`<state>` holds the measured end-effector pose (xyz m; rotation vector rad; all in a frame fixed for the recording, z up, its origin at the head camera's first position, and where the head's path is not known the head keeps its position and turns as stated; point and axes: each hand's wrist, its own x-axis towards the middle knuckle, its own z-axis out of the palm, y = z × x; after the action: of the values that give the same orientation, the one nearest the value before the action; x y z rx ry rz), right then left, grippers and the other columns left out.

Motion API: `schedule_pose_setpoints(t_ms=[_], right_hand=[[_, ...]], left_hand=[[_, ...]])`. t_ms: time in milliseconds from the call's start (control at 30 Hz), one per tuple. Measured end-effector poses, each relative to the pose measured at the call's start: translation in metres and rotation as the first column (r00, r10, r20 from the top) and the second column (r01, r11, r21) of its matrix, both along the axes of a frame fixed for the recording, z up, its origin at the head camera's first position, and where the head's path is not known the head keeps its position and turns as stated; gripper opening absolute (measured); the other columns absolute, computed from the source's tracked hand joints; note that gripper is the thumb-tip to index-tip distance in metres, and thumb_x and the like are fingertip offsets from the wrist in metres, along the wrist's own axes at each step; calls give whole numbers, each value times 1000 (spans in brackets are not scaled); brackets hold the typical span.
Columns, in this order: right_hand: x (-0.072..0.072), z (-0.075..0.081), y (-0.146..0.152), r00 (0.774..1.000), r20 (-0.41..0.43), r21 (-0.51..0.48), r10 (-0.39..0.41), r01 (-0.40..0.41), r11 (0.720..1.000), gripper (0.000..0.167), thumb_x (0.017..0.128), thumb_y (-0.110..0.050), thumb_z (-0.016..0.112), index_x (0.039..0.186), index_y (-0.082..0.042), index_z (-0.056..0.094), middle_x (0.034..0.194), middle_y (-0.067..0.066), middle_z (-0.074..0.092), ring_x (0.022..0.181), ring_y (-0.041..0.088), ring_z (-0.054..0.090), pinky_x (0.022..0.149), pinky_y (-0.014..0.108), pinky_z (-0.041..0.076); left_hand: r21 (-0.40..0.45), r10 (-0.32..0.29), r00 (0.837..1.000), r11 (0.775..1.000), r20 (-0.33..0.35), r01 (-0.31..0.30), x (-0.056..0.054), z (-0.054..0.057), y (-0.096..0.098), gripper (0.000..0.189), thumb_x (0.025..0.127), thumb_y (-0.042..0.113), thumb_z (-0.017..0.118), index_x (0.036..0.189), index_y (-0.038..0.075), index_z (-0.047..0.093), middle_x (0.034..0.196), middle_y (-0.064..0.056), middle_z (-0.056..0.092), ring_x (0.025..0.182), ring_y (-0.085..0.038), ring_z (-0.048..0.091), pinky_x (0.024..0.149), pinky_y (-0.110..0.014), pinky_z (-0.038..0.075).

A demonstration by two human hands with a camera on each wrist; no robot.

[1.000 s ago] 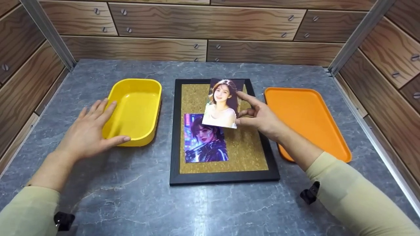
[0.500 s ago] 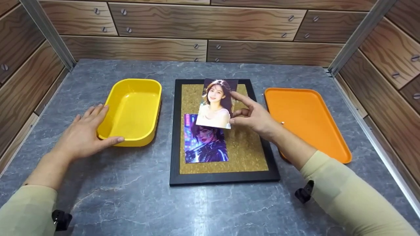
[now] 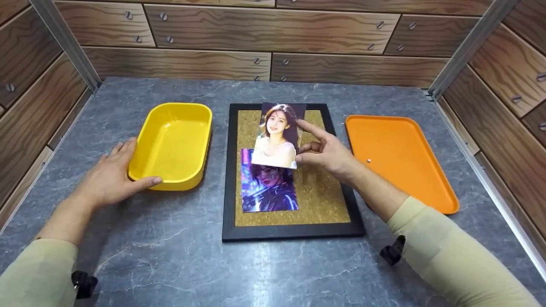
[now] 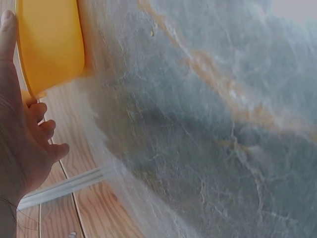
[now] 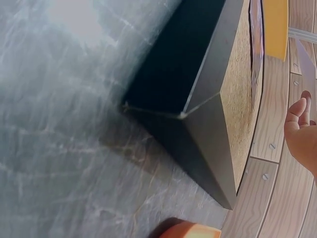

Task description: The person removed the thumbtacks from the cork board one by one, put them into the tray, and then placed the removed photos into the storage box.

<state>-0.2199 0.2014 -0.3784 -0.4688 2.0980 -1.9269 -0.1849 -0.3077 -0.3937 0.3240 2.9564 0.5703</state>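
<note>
My right hand (image 3: 326, 153) pinches the right edge of a photo of a woman in white (image 3: 277, 136). This photo is held over the upper part of a black-framed cork board (image 3: 294, 231) and overlaps the top of a purple-blue photo (image 3: 269, 192) on the cork. In the right wrist view, the held photo (image 5: 305, 64) appears edge-on above the fingers, apart from the cork. My left hand (image 3: 106, 179) rests against the near left side of a yellow tub (image 3: 170, 145), thumb stretched along its front rim. The left wrist view shows those fingers beside the tub wall (image 4: 52, 44).
An orange tray (image 3: 388, 145) lies right of the board, partly behind my right forearm. A tiny whitish piece (image 3: 369, 160) is on it. Grey marbled table (image 3: 204, 273) surrounds everything, with wood-patterned walls (image 3: 264, 32) at the back and sides.
My right hand has carried the photo a little to the left, over the other photo's top. The tiny piece on the tray has come into view. My left hand has slid slightly left along the tub.
</note>
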Motion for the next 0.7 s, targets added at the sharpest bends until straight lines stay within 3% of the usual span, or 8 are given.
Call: schedule_pose_setpoints(t_ms=[233, 533, 700], right_hand=[[-1, 1, -6, 1000, 4, -12, 16, -16, 1000, 92, 89, 14, 74, 168, -7, 31, 170, 10, 28, 99, 16, 69, 87, 26, 61], [-5, -1, -12, 1000, 0, -25, 17, -17, 1000, 92, 88, 14, 74, 167, -8, 32, 171, 9, 30, 100, 17, 70, 90, 28, 61], [-8, -1, -17, 1000, 3, -26, 29, -29, 999, 91, 90, 12, 74, 168, -9, 32, 169, 9, 33, 99, 17, 70, 89, 28, 61]], left_hand=[[13, 17, 1000, 1000, 16, -17, 0, -3, -1, 126, 90, 77, 66, 169, 1, 3, 173, -29, 12, 156, -57, 13, 118, -81, 15], [-35, -34, 999, 999, -29, 33, -1, -1, 1, 123, 92, 76, 64, 169, -2, 7, 175, -25, 6, 159, -52, 9, 124, -73, 12], [-43, -31, 999, 999, -26, 30, -1, -2, 0, 123, 92, 77, 63, 169, 0, 6, 176, -24, 6, 159, -51, 9, 124, -73, 14]])
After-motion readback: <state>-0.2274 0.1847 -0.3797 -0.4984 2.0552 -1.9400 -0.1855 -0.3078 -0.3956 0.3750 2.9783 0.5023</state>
